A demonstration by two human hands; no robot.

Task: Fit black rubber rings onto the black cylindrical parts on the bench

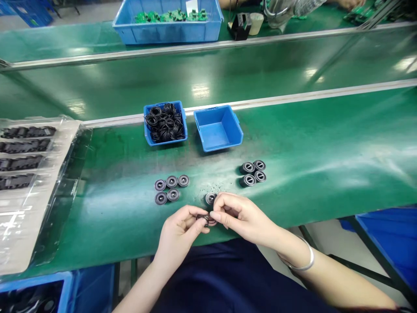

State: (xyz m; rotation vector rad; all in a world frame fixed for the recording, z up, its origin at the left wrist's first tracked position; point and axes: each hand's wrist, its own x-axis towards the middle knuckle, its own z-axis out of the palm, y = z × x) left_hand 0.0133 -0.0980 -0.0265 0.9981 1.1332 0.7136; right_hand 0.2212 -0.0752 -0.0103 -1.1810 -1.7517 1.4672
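Observation:
My left hand (180,232) and my right hand (239,215) meet at the near edge of the green table, fingers pinched together on a thin black rubber ring (204,218). A round black part (210,198) lies on the table just above my right fingers. Several more round black parts (171,188) sit in a group to the left. Another group of these parts (253,172) sits to the right. A small blue bin full of black rings (165,123) stands further back, beside an empty blue bin (217,128).
A clear plastic tray with rows of black parts (24,156) lies at the left. A metal rail (293,98) runs across behind the bins. A large blue crate of green parts (169,21) stands at the back, with another person's arm (306,6) at the top right.

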